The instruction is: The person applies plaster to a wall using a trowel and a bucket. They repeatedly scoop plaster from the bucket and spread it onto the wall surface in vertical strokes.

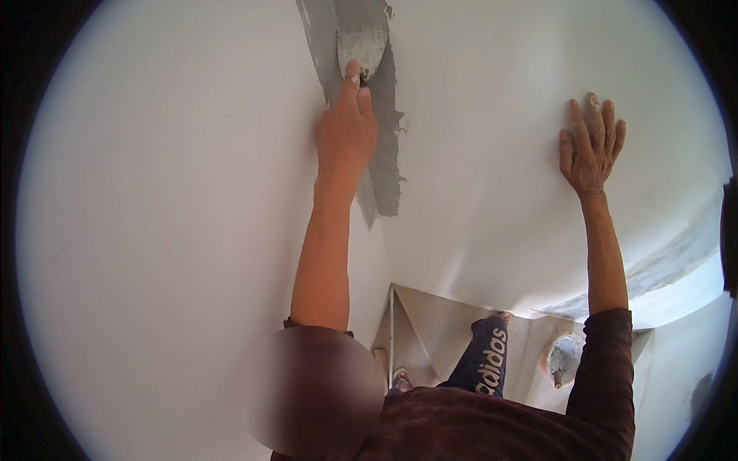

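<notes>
My left hand is closed around a putty knife, one finger stretched along its whitish, smeared blade. The blade lies on a grey patch of filler or plaster that runs down the corner between two white walls. Most of the handle is hidden by my fingers. Off to the right, my right hand rests palm-down on the white wall, fingers spread, holding nothing. Whitish residue shows on a fingertip of each hand.
Below, a round bucket with grey-white material inside stands near my right sleeve, a short handle at its rim. My dark-trousered leg and a sandalled foot are beneath me. A thin pale pole stands by the corner.
</notes>
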Available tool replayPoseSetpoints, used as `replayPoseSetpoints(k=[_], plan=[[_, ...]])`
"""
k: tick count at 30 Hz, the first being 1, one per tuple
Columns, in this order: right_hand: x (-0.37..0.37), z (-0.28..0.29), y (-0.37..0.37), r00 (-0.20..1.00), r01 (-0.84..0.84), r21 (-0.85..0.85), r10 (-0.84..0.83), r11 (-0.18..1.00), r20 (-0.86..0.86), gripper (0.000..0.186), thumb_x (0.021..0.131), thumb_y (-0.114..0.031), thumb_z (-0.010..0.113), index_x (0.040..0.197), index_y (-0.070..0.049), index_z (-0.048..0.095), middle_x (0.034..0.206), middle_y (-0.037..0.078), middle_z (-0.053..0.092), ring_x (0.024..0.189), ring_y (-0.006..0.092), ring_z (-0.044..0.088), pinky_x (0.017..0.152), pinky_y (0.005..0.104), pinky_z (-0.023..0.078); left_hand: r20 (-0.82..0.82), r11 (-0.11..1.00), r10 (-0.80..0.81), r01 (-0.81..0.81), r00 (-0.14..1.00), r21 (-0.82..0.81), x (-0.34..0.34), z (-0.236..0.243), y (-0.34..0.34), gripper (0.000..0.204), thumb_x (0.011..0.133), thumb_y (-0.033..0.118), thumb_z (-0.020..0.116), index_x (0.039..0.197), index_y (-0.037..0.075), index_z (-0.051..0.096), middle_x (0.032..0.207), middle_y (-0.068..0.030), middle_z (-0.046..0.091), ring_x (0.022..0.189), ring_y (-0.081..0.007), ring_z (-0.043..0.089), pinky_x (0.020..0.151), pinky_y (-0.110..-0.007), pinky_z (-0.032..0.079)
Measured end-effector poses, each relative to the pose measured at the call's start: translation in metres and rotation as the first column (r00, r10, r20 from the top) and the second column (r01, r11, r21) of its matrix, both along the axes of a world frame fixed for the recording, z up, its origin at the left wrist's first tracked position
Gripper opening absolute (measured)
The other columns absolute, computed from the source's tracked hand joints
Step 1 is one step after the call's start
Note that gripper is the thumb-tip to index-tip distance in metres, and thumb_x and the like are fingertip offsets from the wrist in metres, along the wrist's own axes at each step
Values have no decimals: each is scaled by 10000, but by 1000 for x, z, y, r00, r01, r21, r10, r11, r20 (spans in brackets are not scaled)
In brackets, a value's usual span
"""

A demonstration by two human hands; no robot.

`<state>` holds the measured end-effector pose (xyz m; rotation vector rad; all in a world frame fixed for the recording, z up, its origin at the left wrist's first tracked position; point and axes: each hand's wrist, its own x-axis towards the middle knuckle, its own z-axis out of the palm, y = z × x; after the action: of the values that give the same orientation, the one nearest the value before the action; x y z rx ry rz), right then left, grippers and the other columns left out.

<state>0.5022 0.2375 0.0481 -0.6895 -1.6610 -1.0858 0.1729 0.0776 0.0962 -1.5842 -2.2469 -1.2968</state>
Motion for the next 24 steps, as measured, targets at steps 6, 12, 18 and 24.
replayPoseSetpoints(k=[6, 12, 18, 24], plan=[[-3, 0, -6, 1000, -27, 34, 27, 999, -10, 408, 915, -321, 516, 1317, -261, 552, 1457, -5, 412, 1418, 199, 247, 1192, 414, 57, 17, 1000, -5, 5, 1000, 15, -6, -46, -6, 459, 1011, 273, 358, 1462, 192, 333, 1080, -230, 640, 975, -415, 608, 855, -456, 474], [-12, 1, -10, 999, -32, 71, 31, 997, 14, 398, 919, -341, 509, 1297, -237, 576, 1437, 18, 443, 1405, 221, 281, 1180, 432, 81, 89, 999, -38, 35, 995, 25, -17, -113, -7, 472, 1003, 216, 414, 1468, 204, 330, 908, -235, 639, 752, -391, 614, 704, -429, 476], [-15, 3, -8, 998, -20, 116, 14, 993, 57, 423, 927, -367, 478, 1305, -201, 570, 1437, 64, 436, 1402, 247, 284, 1169, 452, 94, 192, 991, -42, 65, 980, -117, -16, -171, -10, 523, 997, 226, 439, 1489, 245, 265, 694, -174, 597, 641, -345, 597, 680, -439, 484], [-24, -2, 2, 995, 10, 106, -20, 994, 93, 437, 931, -340, 452, 1328, -180, 545, 1445, 79, 422, 1410, 262, 266, 1168, 470, 88, 242, 975, -16, 69, 970, -209, -20, -266, -15, 511, 998, 233, 429, 1481, 270, 266, 782, -208, 637, 730, -381, 631, 721, -469, 497]])
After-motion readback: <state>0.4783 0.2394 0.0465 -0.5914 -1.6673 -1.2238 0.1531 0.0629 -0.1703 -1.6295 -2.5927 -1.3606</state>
